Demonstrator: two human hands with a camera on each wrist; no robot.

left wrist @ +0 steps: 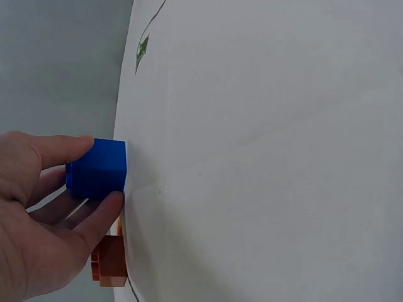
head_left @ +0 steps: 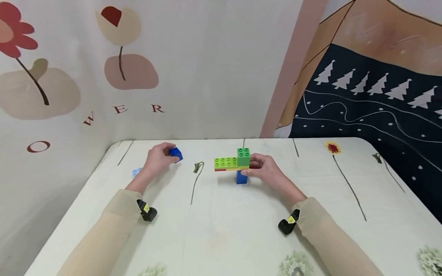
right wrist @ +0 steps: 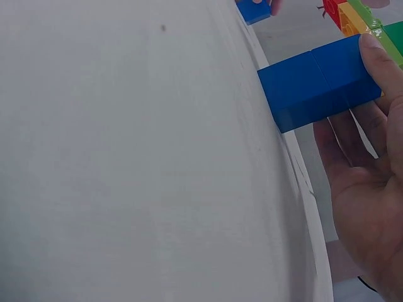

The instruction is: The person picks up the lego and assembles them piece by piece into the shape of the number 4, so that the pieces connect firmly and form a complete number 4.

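The person's left hand (head_left: 160, 158) pinches a small blue plastic block (head_left: 175, 154) between thumb and fingers, over the far left part of the table (head_left: 214, 214), which is covered in white, flower-printed cloth. The pictures do not settle whether that block touches the cloth. A reddish-orange studded plastic block (left wrist: 112, 261) shows just beside the same hand in the left wrist view, and a pale blue studded plastic block (head_left: 136, 171) lies on the table, partly hidden behind the left forearm.

The right hand (head_left: 265, 166) grips an upright assembly of coloured plastic bricks (head_left: 243, 162) right of the table's middle, thumb on the near side and fingers behind. Its lower part is a blue column (head_left: 241, 177) (two blocks end to end, by the seam in the right wrist view). Above that runs a thin-looking red and yellow layer, topped by a long lime-green studded brick (head_left: 225, 163) that juts toward the left hand; a darker green four-studded brick (head_left: 243, 158) rises at the right end. The two hands are well apart. Both arms wear beige sleeves (head_left: 100, 234), with a small black camera (head_left: 147, 211) at each wrist
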